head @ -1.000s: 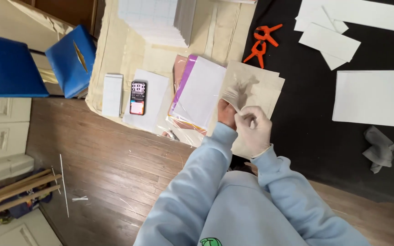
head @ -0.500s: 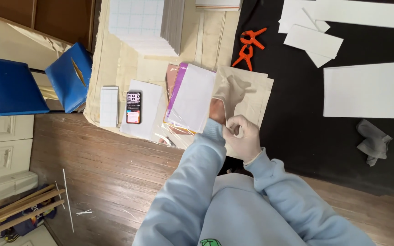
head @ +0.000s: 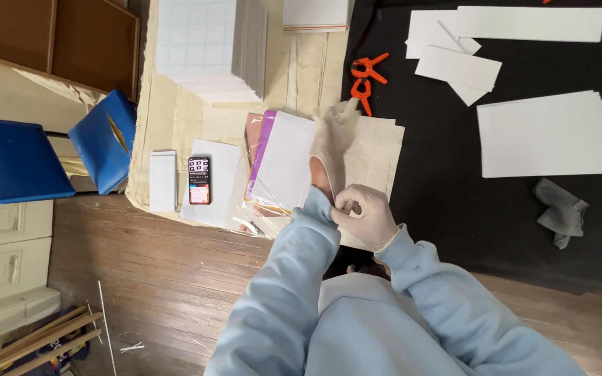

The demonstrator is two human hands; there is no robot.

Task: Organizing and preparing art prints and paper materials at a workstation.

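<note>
My left hand [head: 334,139] reaches forward over a beige sheet [head: 374,157], fingers stretched out inside a pale thin glove [head: 325,157] that sits loosely on it. My right hand [head: 365,217], gloved too, pinches the cuff of that glove at my left wrist. Both arms wear light blue sleeves. Just left of my left hand lies a clear-wrapped pack of white and purple sheets [head: 280,163].
A phone [head: 199,179] and white cards lie on the beige cloth [head: 175,118], with a tall stack of white sheets [head: 210,45] behind. Two orange clamps [head: 365,76], white paper strips [head: 541,132] and a grey rag [head: 560,209] lie on the black mat. Blue chairs [head: 19,160] stand left.
My left hand has stretched farther forward into the glove, its fingers now filled out. My right hand has slid back to the cuff at the wrist. The view has shifted slightly.
</note>
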